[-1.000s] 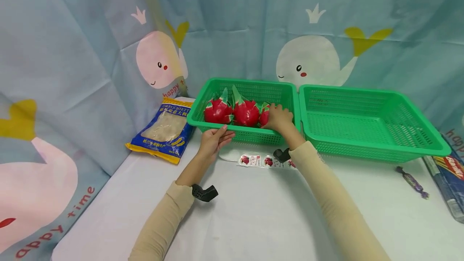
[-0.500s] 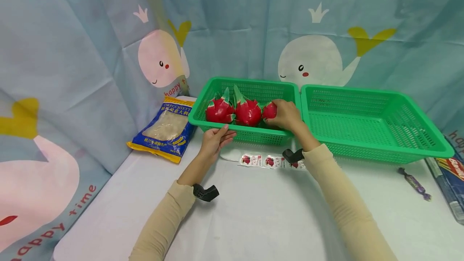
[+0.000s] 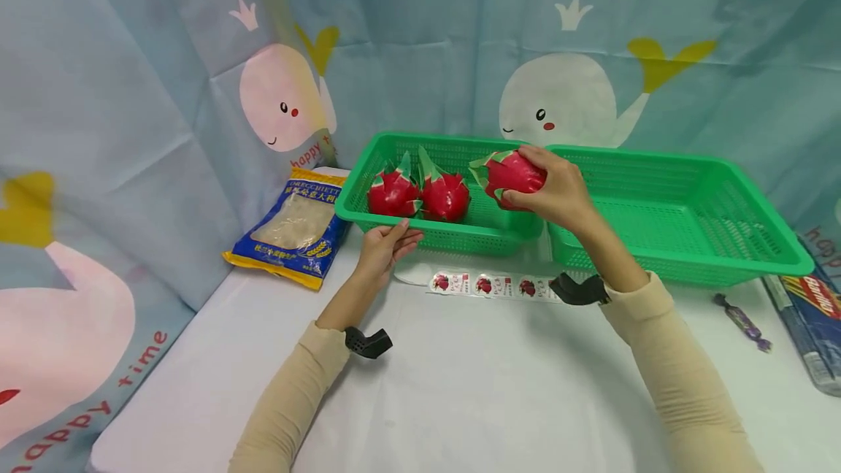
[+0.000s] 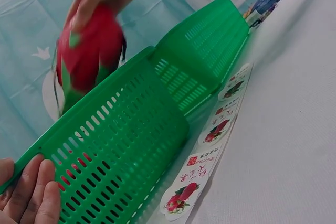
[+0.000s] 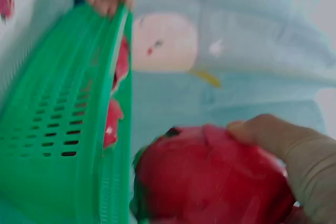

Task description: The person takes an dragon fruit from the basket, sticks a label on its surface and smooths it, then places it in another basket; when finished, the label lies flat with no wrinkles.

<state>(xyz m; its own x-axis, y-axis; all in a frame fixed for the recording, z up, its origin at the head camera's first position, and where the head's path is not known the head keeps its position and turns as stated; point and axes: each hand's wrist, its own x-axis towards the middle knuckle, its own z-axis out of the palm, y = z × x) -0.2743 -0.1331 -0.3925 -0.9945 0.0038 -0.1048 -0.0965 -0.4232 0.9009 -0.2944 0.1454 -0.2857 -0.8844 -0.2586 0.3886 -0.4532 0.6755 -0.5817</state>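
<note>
Clock directions follow the head view, twelve o'clock being the far side. A whale-print curtain hangs along the white table from nine o'clock round past twelve. The larger green basket stands at three o'clock from the smaller green basket, just beside it. A blue-and-yellow bag lies at about nine o'clock from the smaller basket; a blue package, cut by the frame edge, lies at four from the larger. The right hand is partly closed, thumb and fingers curved round a raised dragon fruit, held clear above the smaller basket's three-o'clock end, green-tipped end toward nine. The left hand pinches the smaller basket's near rim at seven o'clock, thumb on top, fingers against the outer wall. A second dragon fruit and a third dragon fruit lie side by side within, toward nine. A strip of fruit labels lies at five o'clock from the smaller basket. A purple wrapped sweet lies at five from the larger.
</note>
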